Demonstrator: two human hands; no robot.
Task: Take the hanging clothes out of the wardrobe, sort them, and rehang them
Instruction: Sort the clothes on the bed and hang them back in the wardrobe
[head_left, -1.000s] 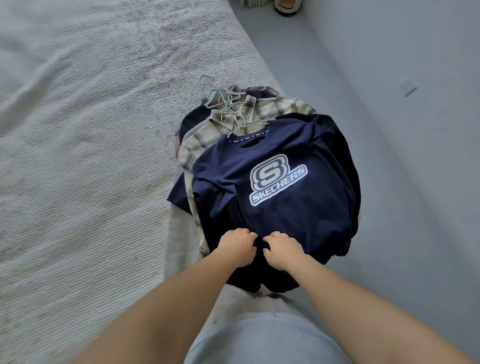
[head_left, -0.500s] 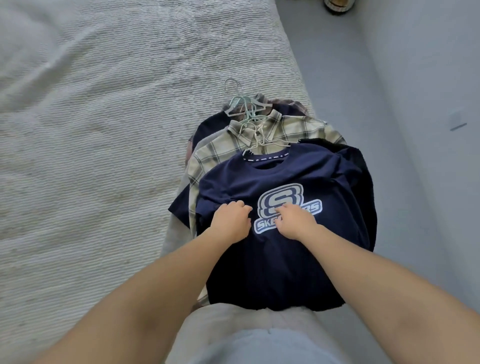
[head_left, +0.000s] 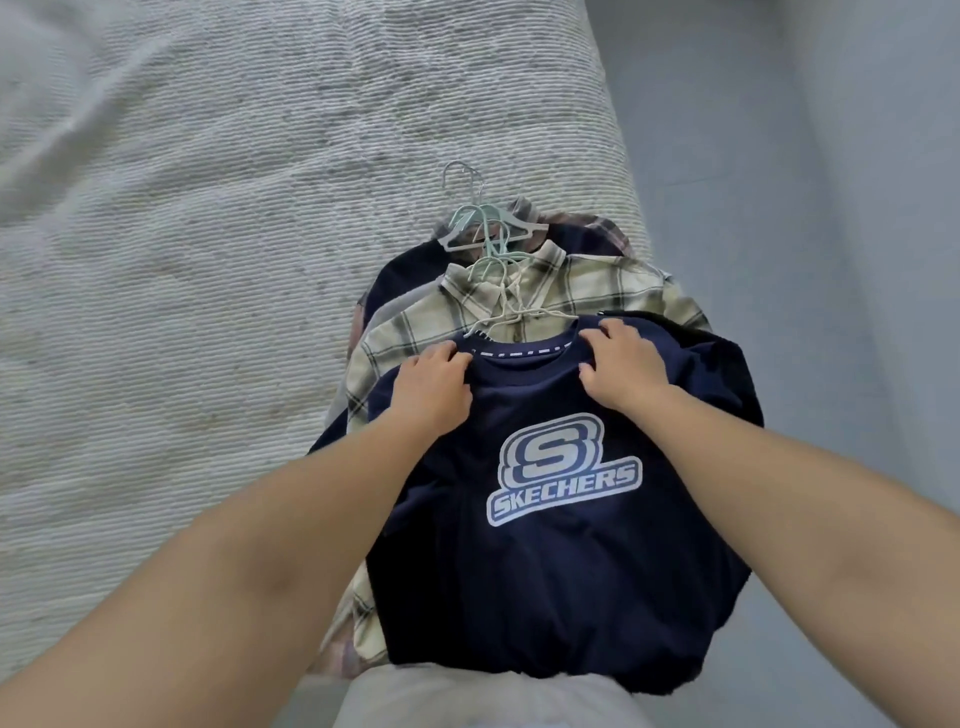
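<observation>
Both hands at the collar of the top T-shirt, sorting under way

The left hand (head_left: 434, 395) lies on the left shoulder of the navy T-shirt (head_left: 561, 566), fingers curled and bunching the cloth beside the neckline; the right hand (head_left: 623, 369) does the same on the right shoulder, fingertips hooked over the collar edge. The T-shirt tops a pile of clothes at the edge of the bed (head_left: 208, 260), over a cream plaid shirt (head_left: 597, 291) and darker garments, with pale hangers (head_left: 485, 231) sticking out at the far end. By my reading the clothes are out of the wardrobe, which is out of view; sorting has barely begun and rehanging is all still to do.
</observation>
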